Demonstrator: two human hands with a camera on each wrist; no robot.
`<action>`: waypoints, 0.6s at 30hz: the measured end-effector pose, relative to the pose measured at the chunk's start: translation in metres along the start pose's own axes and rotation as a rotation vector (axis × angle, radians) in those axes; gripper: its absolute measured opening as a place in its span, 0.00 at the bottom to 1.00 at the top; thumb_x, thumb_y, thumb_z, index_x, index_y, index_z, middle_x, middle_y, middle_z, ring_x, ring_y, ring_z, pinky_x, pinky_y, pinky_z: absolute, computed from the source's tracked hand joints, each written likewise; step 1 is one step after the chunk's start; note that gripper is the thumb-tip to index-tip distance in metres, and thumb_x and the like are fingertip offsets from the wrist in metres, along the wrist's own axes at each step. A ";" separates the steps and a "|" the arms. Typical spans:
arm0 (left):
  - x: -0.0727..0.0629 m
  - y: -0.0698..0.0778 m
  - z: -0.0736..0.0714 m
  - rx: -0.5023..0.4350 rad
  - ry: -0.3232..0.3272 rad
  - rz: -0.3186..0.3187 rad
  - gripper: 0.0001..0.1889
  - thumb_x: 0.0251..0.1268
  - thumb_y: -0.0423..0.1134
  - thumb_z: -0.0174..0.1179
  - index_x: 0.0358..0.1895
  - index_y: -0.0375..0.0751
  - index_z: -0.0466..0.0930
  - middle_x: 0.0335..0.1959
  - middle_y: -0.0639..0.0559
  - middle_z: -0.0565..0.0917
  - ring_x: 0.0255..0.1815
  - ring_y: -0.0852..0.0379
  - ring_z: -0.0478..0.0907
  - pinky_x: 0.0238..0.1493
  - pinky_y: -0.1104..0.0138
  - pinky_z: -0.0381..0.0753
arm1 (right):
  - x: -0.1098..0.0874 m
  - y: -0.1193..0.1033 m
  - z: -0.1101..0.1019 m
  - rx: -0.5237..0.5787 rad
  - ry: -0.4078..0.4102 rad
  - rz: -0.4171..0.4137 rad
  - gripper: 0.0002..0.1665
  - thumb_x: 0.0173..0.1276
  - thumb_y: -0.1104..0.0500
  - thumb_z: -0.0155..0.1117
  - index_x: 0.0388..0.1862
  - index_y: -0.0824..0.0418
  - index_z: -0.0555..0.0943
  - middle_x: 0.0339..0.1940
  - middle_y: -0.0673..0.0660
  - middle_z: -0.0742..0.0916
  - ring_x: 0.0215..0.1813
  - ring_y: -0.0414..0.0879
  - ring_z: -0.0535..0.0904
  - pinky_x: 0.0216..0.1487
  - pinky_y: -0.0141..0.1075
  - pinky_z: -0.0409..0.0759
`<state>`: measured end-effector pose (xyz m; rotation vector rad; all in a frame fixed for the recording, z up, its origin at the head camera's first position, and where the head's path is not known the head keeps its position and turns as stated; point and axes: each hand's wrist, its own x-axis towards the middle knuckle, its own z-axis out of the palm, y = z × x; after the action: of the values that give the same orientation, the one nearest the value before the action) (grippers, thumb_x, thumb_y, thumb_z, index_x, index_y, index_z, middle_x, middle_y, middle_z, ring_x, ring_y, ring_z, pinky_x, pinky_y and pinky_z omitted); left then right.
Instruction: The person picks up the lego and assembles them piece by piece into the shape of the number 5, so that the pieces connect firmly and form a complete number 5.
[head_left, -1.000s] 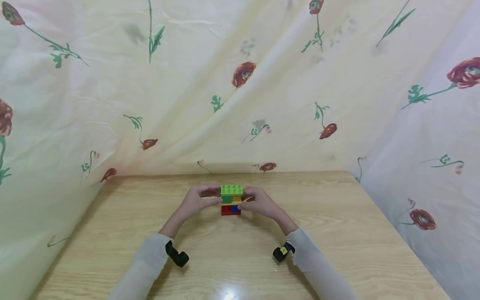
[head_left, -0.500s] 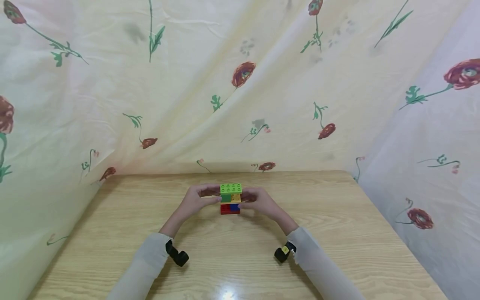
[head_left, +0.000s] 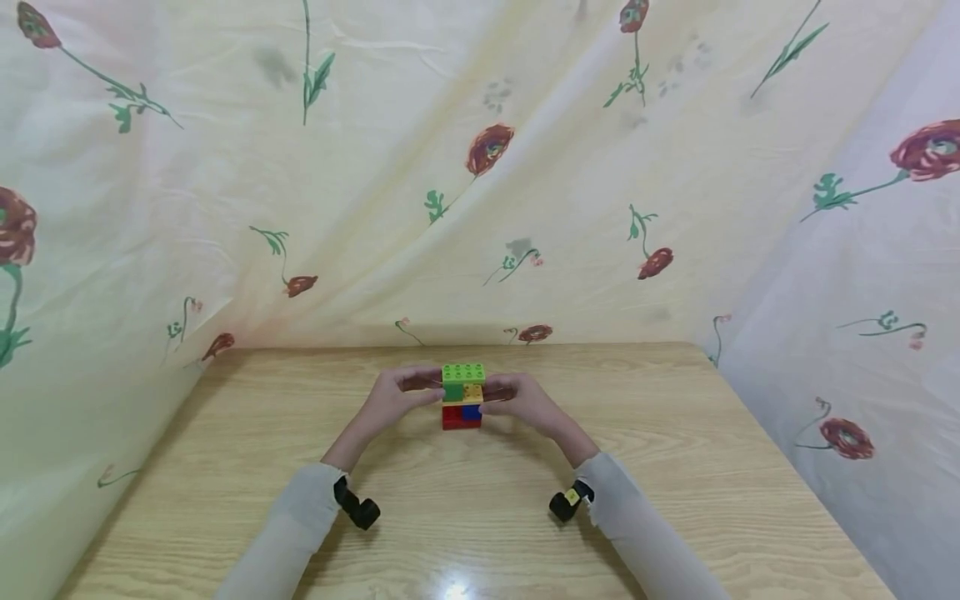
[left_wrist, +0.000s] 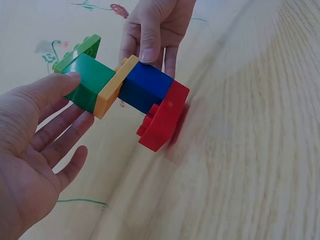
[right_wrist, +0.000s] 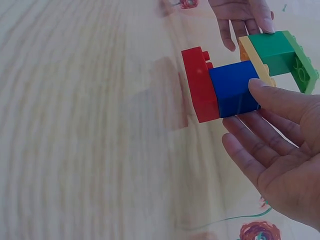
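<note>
A stack of toy building bricks stands at the middle back of the table. Its base is a red brick [left_wrist: 165, 120], with a blue brick [right_wrist: 232, 90] on the right half. Above that lies a yellow plate [left_wrist: 114, 89], which carries a green brick [left_wrist: 91, 77] on its left side. A lime green plate [head_left: 463, 373] caps the stack, studs up, overhanging to the right. My left hand [head_left: 393, 396] holds the green brick between thumb and fingers. From the other side my right hand [head_left: 528, 406] grips the blue brick, its thumb close to the yellow plate.
The wood-grain table [head_left: 457, 517] stretches toward me and to both sides. Behind it and along its sides hangs a pale cloth [head_left: 390, 167] with a red flower print. A black wrist camera [head_left: 360, 506] sits on the left wrist, another camera [head_left: 566, 502] on the right.
The upper part of the stack has risen slightly in the head view, and both thumbs have moved up a little with it. Both hands keep their hold.
</note>
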<state>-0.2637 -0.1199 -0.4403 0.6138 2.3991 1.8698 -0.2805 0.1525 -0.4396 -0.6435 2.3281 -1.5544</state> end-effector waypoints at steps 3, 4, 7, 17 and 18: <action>0.001 0.003 -0.001 0.003 0.011 -0.010 0.23 0.64 0.43 0.71 0.61 0.41 0.83 0.57 0.44 0.87 0.57 0.46 0.84 0.53 0.63 0.85 | 0.000 -0.003 -0.001 0.005 -0.007 0.006 0.25 0.68 0.63 0.71 0.62 0.70 0.80 0.58 0.68 0.86 0.59 0.58 0.85 0.55 0.40 0.85; 0.002 0.005 -0.001 0.005 0.014 -0.014 0.23 0.64 0.43 0.71 0.61 0.41 0.83 0.57 0.44 0.87 0.57 0.47 0.84 0.53 0.63 0.84 | -0.001 -0.004 -0.002 0.008 -0.008 0.008 0.25 0.68 0.63 0.71 0.62 0.70 0.80 0.58 0.68 0.86 0.59 0.58 0.85 0.55 0.40 0.85; 0.004 0.009 -0.002 -0.004 0.021 -0.031 0.23 0.64 0.44 0.72 0.61 0.42 0.84 0.56 0.45 0.87 0.55 0.49 0.85 0.52 0.63 0.85 | -0.001 -0.008 -0.003 0.027 -0.012 0.007 0.25 0.68 0.63 0.71 0.63 0.70 0.80 0.59 0.69 0.86 0.59 0.58 0.85 0.56 0.43 0.85; 0.010 0.015 -0.005 -0.089 0.015 -0.076 0.23 0.63 0.46 0.72 0.60 0.42 0.85 0.56 0.44 0.87 0.52 0.53 0.86 0.61 0.43 0.79 | -0.004 -0.019 -0.010 0.002 0.004 0.054 0.28 0.69 0.58 0.71 0.65 0.67 0.80 0.57 0.64 0.87 0.57 0.52 0.86 0.61 0.46 0.82; 0.010 0.016 -0.005 -0.090 0.017 -0.084 0.23 0.63 0.47 0.72 0.59 0.43 0.85 0.55 0.44 0.88 0.52 0.53 0.86 0.62 0.42 0.78 | -0.004 -0.019 -0.010 0.003 0.002 0.056 0.28 0.69 0.58 0.71 0.65 0.67 0.79 0.57 0.64 0.87 0.56 0.52 0.86 0.61 0.47 0.82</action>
<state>-0.2702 -0.1184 -0.4219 0.4856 2.2966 1.9437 -0.2776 0.1564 -0.4180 -0.5714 2.3236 -1.5346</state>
